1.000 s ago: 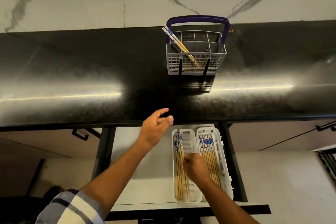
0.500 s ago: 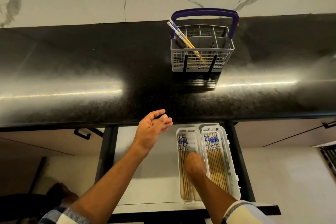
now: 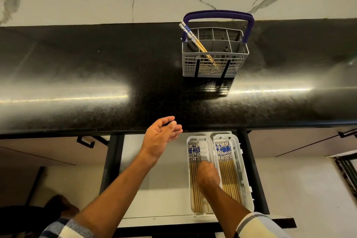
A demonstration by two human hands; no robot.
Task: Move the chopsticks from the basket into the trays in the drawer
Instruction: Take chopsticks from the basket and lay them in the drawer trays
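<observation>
- Barely shifted, the right hand stays low in the left tray, grip hidden.
- Left hand hovers, fingers apart.
- Two chopsticks remain in the basket.

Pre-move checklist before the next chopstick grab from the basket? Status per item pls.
1. Chopsticks left in basket: ok, a pair of chopsticks leans out at its left rear corner.
2. Left hand free to reach: ok, open, holds nothing, over the counter edge.
3. Right hand clear of the left tray: not ok, it is down in that tray.
4. Right hand has let go: cannot tell, its fingers are hidden.
5. Room in the trays: ok for the left one; the right tray looks nearly full.
6. Drawer open: ok.
</observation>
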